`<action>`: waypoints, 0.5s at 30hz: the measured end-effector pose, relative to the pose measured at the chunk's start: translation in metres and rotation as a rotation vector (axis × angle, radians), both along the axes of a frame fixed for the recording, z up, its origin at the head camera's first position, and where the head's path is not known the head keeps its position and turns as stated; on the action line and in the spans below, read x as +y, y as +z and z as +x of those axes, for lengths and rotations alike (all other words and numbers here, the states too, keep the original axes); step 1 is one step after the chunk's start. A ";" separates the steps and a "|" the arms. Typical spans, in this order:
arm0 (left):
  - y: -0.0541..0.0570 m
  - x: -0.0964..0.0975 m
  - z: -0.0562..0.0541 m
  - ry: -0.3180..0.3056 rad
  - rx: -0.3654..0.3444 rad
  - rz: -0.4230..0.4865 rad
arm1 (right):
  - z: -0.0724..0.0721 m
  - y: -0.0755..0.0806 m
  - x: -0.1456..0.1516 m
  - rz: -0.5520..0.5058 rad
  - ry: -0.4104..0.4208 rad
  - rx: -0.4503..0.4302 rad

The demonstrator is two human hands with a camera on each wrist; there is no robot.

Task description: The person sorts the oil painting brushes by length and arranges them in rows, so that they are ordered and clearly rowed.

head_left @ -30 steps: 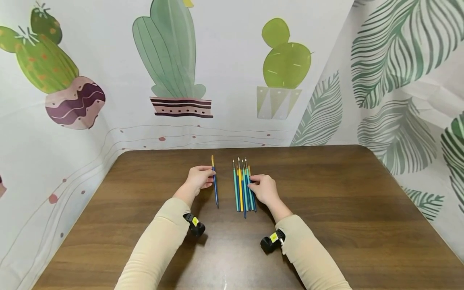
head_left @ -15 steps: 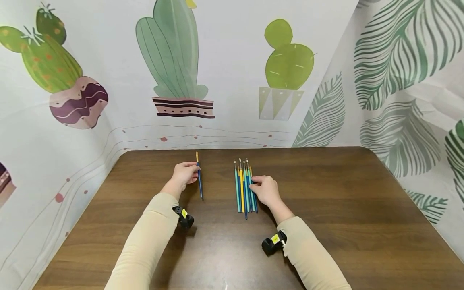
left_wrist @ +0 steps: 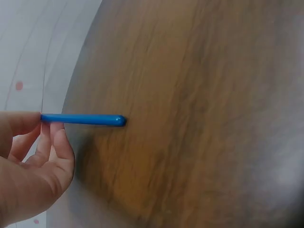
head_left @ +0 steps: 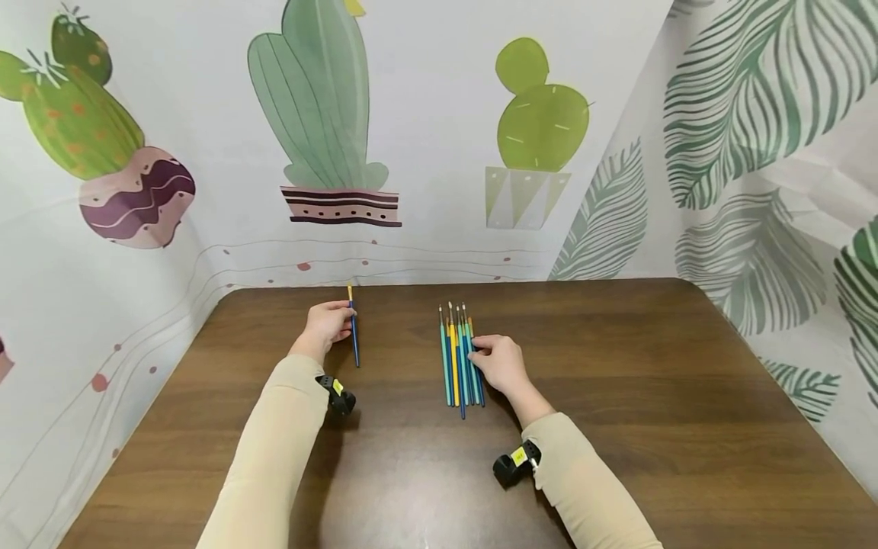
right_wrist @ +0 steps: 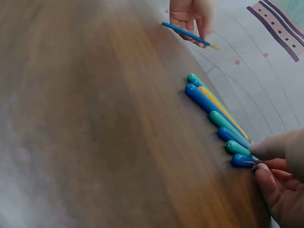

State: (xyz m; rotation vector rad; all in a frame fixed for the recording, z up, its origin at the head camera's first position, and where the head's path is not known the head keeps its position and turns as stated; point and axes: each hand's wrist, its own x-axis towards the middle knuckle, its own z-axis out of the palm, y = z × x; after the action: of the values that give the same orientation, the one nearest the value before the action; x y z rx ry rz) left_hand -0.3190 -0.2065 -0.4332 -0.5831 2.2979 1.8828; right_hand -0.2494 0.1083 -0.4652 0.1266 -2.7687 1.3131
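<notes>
A blue paintbrush (head_left: 356, 347) with yellowish bristles stands bristles up, pinched between the thumb and fingers of my left hand (head_left: 326, 323) near the table's far left. Its blue handle end (left_wrist: 95, 119) points out past the fingertips in the left wrist view. Several paintbrushes lie side by side at mid-table, teal, blue and one yellow brush (head_left: 454, 366), bristles facing away. At the row's right edge is my right hand (head_left: 502, 361), its thumb and fingertips pinching the outermost blue paintbrush (right_wrist: 241, 161). The thumb overlaps the neighbouring teal brush (right_wrist: 236, 147) in the right wrist view.
The brown wooden table (head_left: 652, 381) reaches back to a white wall cloth (head_left: 439, 152) printed with cacti and leaves. A small black camera is strapped to each wrist, over cream sleeves (head_left: 264, 450).
My left hand has carried the blue paintbrush leftward and slightly farther away, widening its distance from the row. My right hand and the row have stayed in place.
</notes>
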 end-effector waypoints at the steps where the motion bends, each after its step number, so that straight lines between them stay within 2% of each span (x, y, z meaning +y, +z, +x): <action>1: -0.001 -0.002 -0.001 -0.001 -0.001 -0.005 | 0.000 0.000 0.000 0.001 0.000 0.001; 6: -0.002 -0.010 -0.007 0.006 -0.001 -0.001 | 0.001 0.000 -0.001 0.001 0.000 -0.005; 15: -0.004 -0.012 -0.011 0.086 0.043 0.032 | 0.003 0.002 -0.002 0.013 0.000 0.017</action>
State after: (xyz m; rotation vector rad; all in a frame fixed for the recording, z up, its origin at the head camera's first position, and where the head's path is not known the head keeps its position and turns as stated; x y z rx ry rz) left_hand -0.3302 -0.2182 -0.4373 -0.6536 2.2987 1.9853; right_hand -0.2463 0.1067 -0.4628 0.1378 -2.7636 1.2887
